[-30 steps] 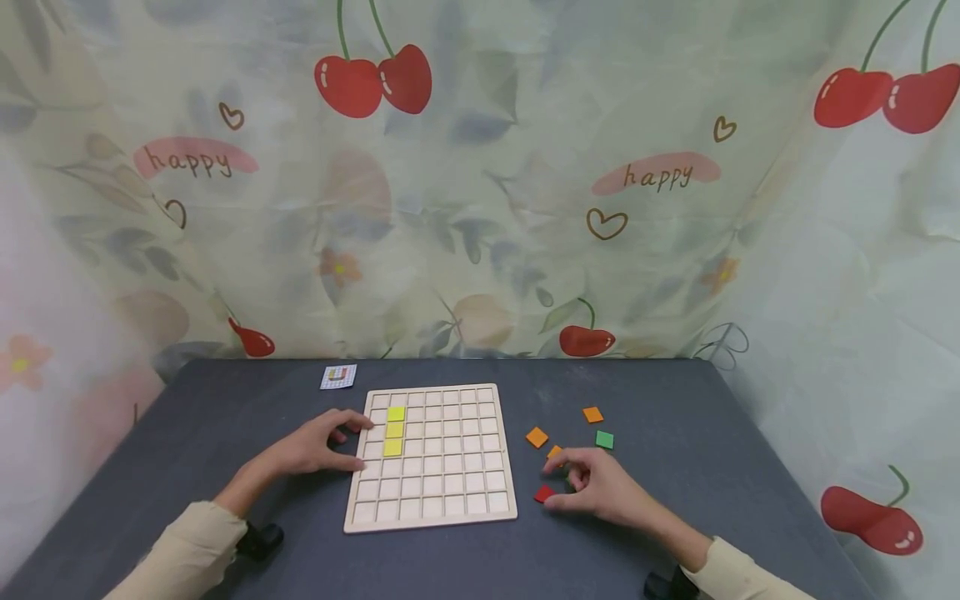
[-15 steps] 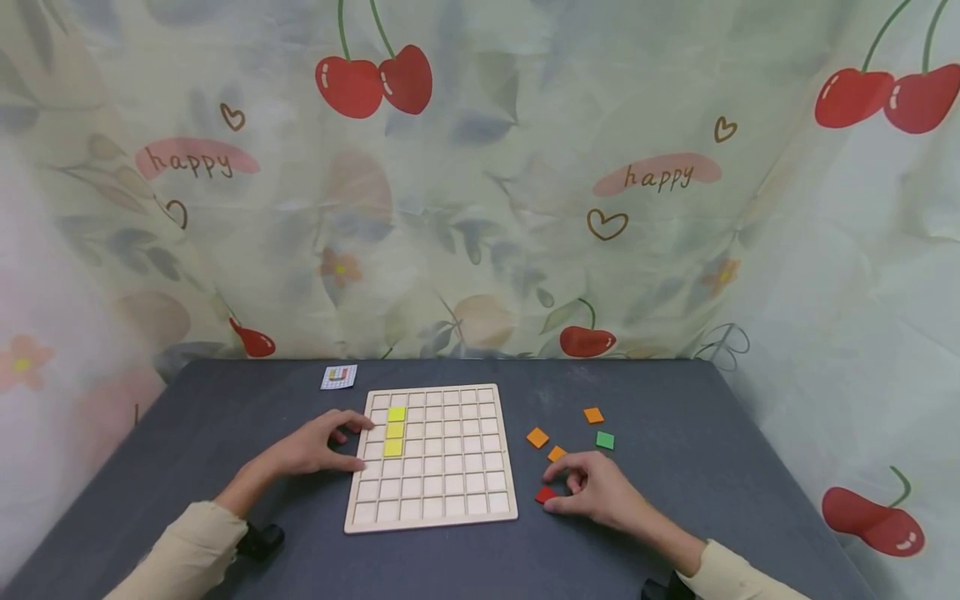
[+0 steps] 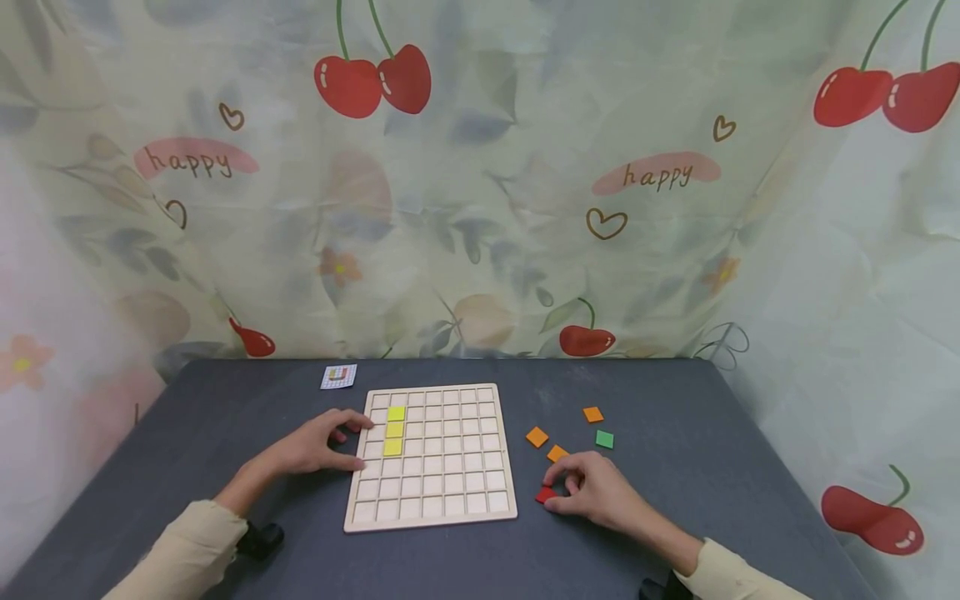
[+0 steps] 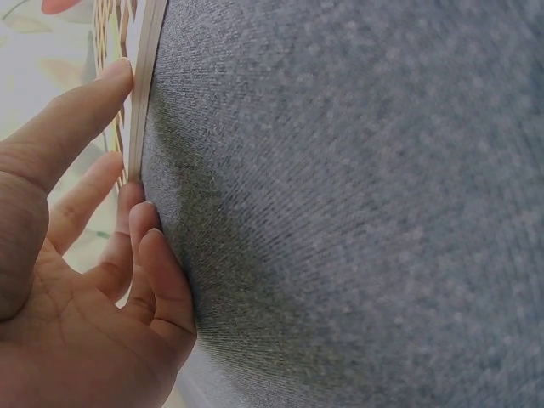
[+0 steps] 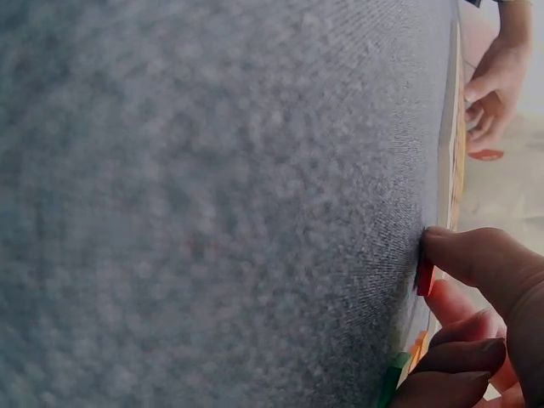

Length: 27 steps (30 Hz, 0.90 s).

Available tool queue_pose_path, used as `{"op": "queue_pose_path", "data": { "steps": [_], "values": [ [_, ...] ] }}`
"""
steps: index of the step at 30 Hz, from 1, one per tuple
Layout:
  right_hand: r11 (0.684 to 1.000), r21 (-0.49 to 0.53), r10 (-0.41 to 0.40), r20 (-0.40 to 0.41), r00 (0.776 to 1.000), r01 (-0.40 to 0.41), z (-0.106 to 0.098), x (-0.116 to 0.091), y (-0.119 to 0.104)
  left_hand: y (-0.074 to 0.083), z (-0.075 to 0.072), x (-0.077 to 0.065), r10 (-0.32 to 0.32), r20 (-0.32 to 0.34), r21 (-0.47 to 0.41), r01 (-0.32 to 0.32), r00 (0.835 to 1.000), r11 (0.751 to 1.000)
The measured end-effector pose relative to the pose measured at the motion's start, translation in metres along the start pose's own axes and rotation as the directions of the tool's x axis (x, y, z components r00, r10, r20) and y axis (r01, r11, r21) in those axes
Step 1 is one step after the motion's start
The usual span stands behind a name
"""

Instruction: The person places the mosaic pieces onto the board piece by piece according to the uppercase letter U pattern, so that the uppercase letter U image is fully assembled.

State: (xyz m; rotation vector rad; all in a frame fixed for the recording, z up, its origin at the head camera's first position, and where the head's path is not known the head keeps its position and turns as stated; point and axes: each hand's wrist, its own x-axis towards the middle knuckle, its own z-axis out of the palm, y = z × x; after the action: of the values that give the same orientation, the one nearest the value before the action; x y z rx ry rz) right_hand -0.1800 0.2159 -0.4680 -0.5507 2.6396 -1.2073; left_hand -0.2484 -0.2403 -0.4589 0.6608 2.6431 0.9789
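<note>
My right hand is low over the dark table at the right of the board. Its thumb and index finger hold a small red square tile at opposite edges, the other fingers curled in. A green tile lies close by the curled fingers in the right wrist view. The left hand rests beside a pale wooden grid board, thumb and fingertips touching its left edge. Three yellow tiles sit one below another in the board's second column.
Several loose tiles lie right of the board: an orange tile, another farther back, one partly behind the right hand, and a green one. A small printed card with a coloured pattern lies behind the board. A patterned curtain stands behind the table.
My right hand has shifted very slightly, showing more of the orange tile beside it; a bit of green under its fingers is now hidden. The left hand and board stay put.
</note>
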Motion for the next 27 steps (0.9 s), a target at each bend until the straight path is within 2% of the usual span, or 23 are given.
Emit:
{"op": "queue_pose_path", "data": {
  "steps": [8,21,27],
  "values": [
    [0.999,0.036,-0.018,0.021,1.0,0.017,-0.003,0.0,-0.003,-0.001,0.0,0.0,0.003,0.001,0.003,-0.003,1.0,1.0],
    [0.978,0.139,-0.161,0.031,0.986,0.156,-0.001,0.005,-0.006,0.001,0.0,0.0,-0.02,0.006,-0.005,0.02,1.0,1.0],
    [0.952,0.269,-0.169,0.076,0.983,0.143,0.004,0.01,-0.011,0.002,0.0,0.0,-0.01,0.008,0.0,0.01,1.0,1.0]
  ]
}}
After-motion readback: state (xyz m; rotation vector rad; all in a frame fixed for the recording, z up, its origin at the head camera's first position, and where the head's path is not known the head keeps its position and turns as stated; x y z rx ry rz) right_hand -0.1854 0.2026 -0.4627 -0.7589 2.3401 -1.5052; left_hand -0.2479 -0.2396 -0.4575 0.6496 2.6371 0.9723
